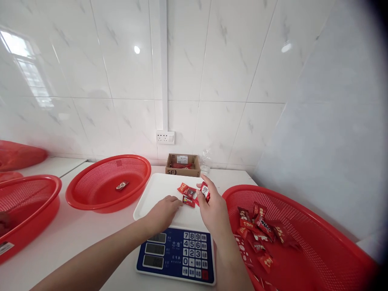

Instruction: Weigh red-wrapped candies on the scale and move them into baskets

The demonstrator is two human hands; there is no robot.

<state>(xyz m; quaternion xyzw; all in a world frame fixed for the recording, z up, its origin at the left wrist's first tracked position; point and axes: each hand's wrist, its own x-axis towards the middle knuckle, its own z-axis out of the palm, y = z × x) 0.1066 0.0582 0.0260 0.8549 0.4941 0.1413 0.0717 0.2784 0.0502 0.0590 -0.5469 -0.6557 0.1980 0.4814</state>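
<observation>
A weighing scale with a blue keypad panel (177, 252) carries a white tray (157, 190). Several small red wrapped candies (186, 195) lie on the tray's right part. My left hand (162, 212) rests over the tray with its fingers curled, fingertips close to the candies. My right hand (212, 206) hovers above the tray's right edge and pinches a red candy packet (205, 190) between thumb and fingers.
A red mesh basket (306, 226) at the right holds several red candies. Another red basket (106, 182) at the left holds one candy (121, 185). More red basins (27, 206) stand far left. A small cardboard box (182, 165) and a plastic bottle (206, 161) sit by the tiled wall.
</observation>
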